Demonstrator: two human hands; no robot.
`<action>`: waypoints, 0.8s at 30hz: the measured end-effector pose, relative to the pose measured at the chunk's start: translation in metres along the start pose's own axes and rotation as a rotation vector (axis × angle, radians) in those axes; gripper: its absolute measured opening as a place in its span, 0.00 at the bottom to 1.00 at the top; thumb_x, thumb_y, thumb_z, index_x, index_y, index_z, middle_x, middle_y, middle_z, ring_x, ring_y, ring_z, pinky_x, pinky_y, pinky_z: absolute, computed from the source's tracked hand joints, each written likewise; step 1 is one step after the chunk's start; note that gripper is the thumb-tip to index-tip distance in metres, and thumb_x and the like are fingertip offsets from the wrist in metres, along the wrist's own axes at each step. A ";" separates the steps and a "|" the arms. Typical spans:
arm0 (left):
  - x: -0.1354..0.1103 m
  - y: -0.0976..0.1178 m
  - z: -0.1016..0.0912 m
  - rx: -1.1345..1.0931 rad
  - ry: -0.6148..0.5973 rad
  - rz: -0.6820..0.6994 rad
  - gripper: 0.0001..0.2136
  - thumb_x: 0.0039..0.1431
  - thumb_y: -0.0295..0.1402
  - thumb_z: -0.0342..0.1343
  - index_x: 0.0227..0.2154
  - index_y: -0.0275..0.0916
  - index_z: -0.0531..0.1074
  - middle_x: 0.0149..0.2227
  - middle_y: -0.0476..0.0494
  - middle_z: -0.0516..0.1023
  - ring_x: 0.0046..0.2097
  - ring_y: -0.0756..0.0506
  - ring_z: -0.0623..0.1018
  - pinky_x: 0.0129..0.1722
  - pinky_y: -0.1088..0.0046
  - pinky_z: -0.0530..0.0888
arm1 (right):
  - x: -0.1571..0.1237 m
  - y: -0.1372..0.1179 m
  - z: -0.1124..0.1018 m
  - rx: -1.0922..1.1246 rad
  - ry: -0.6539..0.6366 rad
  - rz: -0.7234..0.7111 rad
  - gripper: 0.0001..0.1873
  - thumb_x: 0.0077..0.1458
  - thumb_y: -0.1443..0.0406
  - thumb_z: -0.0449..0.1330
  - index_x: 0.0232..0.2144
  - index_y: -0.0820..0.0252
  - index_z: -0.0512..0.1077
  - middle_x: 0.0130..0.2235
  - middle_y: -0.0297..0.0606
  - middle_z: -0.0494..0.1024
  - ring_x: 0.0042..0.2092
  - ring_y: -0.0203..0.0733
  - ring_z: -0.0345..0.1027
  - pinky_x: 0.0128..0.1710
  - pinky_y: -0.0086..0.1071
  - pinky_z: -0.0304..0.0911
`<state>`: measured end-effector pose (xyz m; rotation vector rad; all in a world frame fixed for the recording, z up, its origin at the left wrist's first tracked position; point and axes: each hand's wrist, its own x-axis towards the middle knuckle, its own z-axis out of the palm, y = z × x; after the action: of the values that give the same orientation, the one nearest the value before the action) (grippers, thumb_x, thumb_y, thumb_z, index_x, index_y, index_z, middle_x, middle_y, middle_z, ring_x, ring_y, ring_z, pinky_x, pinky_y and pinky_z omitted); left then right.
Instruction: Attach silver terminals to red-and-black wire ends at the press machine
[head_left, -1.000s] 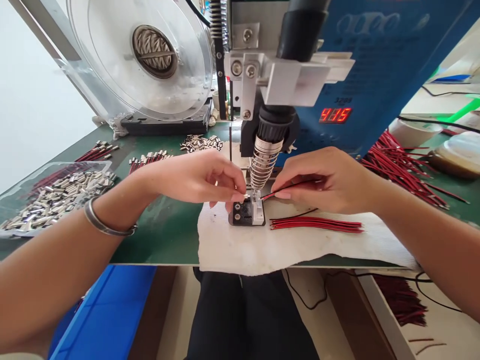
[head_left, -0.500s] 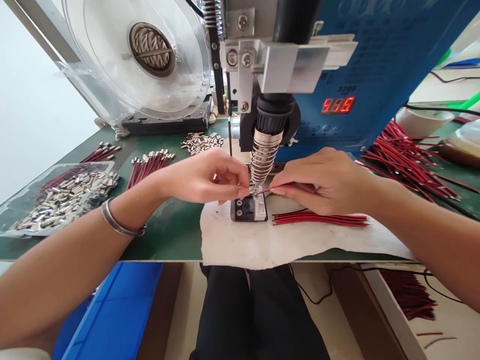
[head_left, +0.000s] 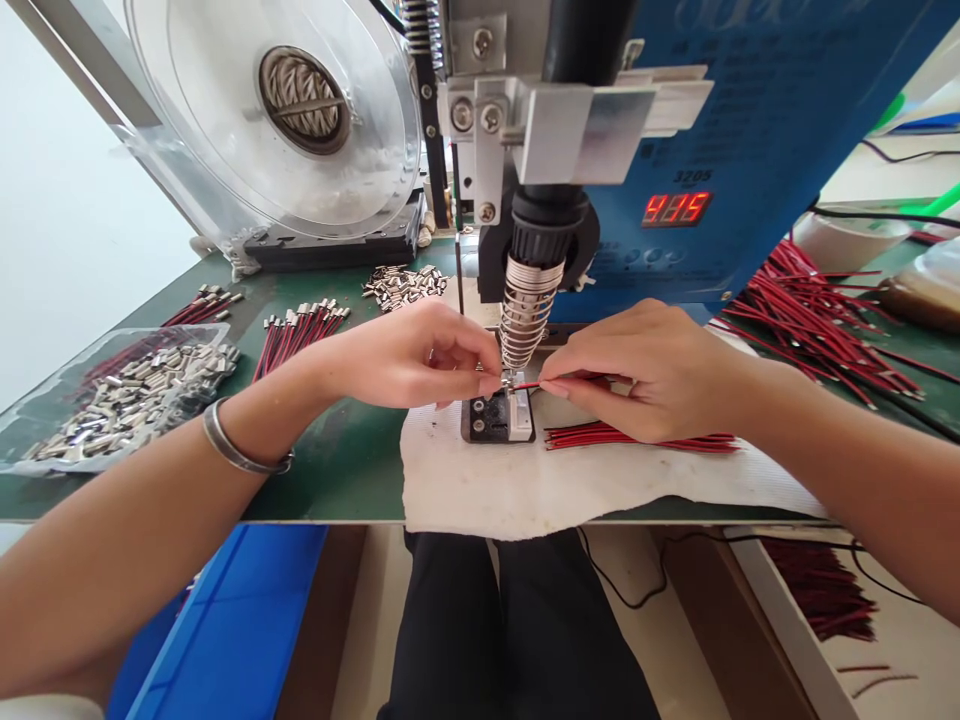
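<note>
My right hand point(head_left: 637, 370) pinches a red wire point(head_left: 529, 385) between thumb and fingertips, and the wire's end reaches the small fixture under the soldering iron point(head_left: 529, 310). On the other side, my left hand point(head_left: 427, 355) is closed in a pinch at the same spot; whatever lies between its fingertips is too small to make out. The black fixture with a white block point(head_left: 519, 415) sits just below both hands. Beneath my right hand, a row of red-and-black wires point(head_left: 637, 439) rests on a white cloth point(head_left: 495, 490).
A blue machine point(head_left: 720, 120) with a lit red display stands behind the iron. At left are a plastic tray of metal connectors point(head_left: 142, 395), a loose connector pile point(head_left: 405, 285) and wired connectors point(head_left: 300, 325). More red-and-black wires point(head_left: 817, 325) lie at right, beside a white cup point(head_left: 847, 240).
My right hand has lowered slightly, and the red wire in it lies more level. The left hand stays almost in place at the fixture.
</note>
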<state>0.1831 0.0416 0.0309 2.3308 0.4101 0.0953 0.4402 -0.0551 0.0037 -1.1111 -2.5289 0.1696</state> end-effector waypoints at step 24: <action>0.002 -0.009 0.002 -0.006 0.026 0.160 0.07 0.64 0.26 0.61 0.29 0.38 0.77 0.20 0.51 0.78 0.20 0.51 0.77 0.20 0.80 0.70 | -0.003 0.003 0.004 -0.117 0.187 -0.238 0.15 0.77 0.67 0.57 0.36 0.57 0.79 0.28 0.32 0.79 0.27 0.37 0.65 0.28 0.32 0.55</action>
<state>0.1830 0.0471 0.0229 2.3554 0.2350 0.2042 0.4427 -0.0554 -0.0020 -0.8142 -2.5005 -0.1407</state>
